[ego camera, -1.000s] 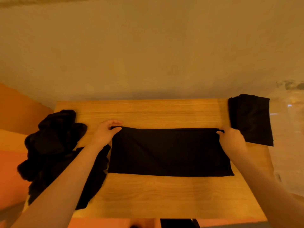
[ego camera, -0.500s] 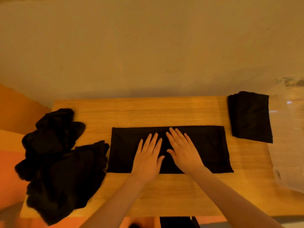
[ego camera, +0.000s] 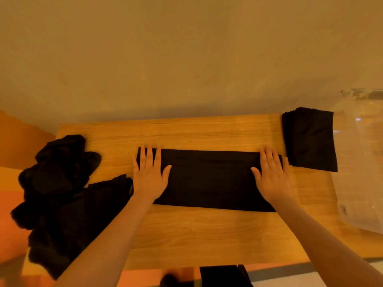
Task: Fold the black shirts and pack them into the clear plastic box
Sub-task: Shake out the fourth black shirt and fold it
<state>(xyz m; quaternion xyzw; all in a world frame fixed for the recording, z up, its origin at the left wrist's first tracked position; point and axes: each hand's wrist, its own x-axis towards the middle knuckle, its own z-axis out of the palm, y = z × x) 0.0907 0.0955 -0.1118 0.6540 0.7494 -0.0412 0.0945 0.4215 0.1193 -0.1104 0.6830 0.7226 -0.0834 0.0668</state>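
I find the black shirt (ego camera: 209, 179) lying flat in the middle of the wooden table (ego camera: 186, 230), already folded into a long band that runs left to right. My left hand (ego camera: 149, 177) rests palm down on its left end, fingers straight and spread, gripping nothing; my right hand (ego camera: 272, 177) lies the same way on the right end, fingers extended, thumb out, likewise holding nothing. A folded shirt (ego camera: 309, 139) sits at the far right corner of the table, just beside the band's right end and against the clear plastic box (ego camera: 360, 162), whose interior I cannot make out through the glare. A heap of unfolded shirts (ego camera: 60, 191) lies at the left edge, partly hanging off. In my judgement the fabric is light, soft and limp: it has no stiffness of its own, it will sag and lose its creases if lifted from one point, and layers may slide over one another on the smooth wood. I assess that the sound hold is at the two short ends, pinching through all layers at the corners, then carrying one end over the other. For transfer to the box, I would support the bundle from beneath with both hands.
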